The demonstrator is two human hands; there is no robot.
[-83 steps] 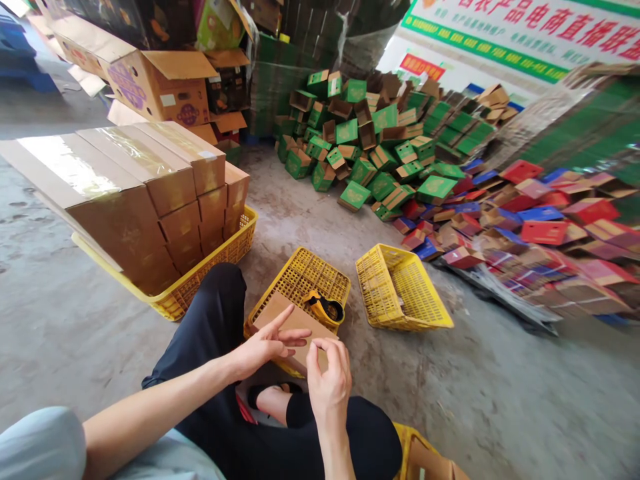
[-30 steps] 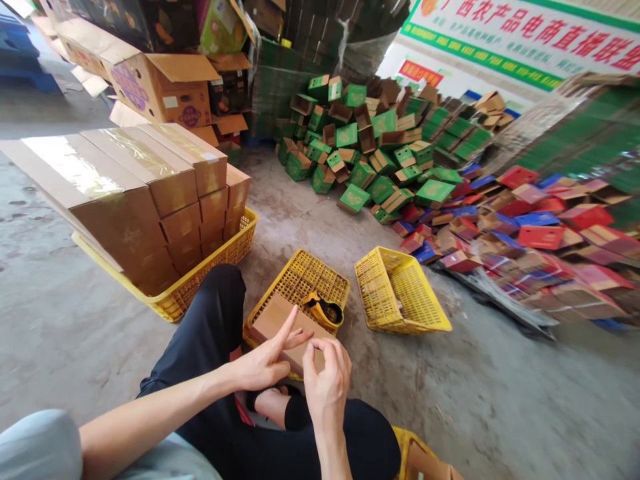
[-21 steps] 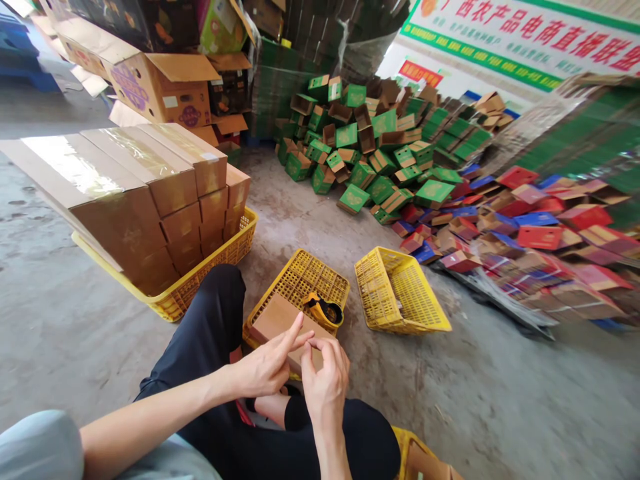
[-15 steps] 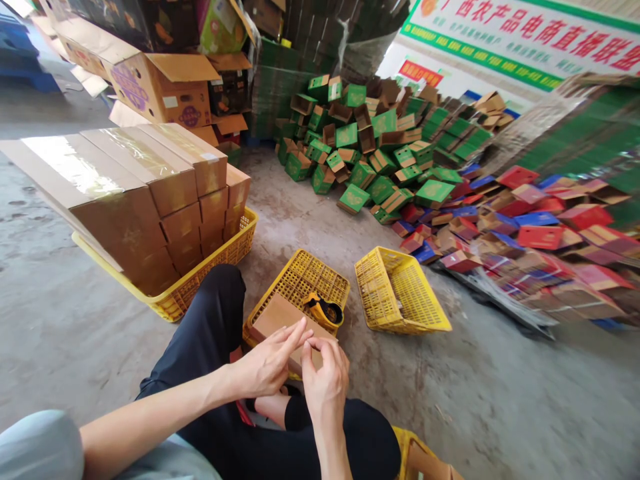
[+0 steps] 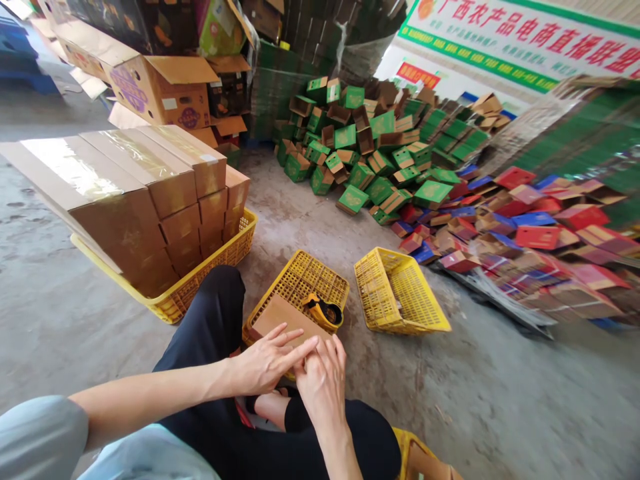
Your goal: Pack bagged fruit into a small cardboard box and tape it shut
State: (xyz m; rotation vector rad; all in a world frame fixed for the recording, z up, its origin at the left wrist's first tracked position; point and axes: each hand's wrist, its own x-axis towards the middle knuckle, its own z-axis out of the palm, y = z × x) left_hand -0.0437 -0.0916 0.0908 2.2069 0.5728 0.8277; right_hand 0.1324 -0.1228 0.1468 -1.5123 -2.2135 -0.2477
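A small brown cardboard box lies on an upturned yellow crate in front of my knees. My left hand rests on the box's near end, fingers stretched out flat. My right hand presses against the same end beside it, fingers together and extended over the box edge. A yellow and black tape dispenser sits on the crate just beyond both hands.
A second yellow crate lies tilted to the right. At left a large yellow basket holds several sealed brown cartons. Heaps of green boxes and red and blue boxes cover the floor behind.
My right hand has left its pinch and dropped flat onto the box end. The left hand's raised fingers came down onto the box too. The camera tipped slightly downward.
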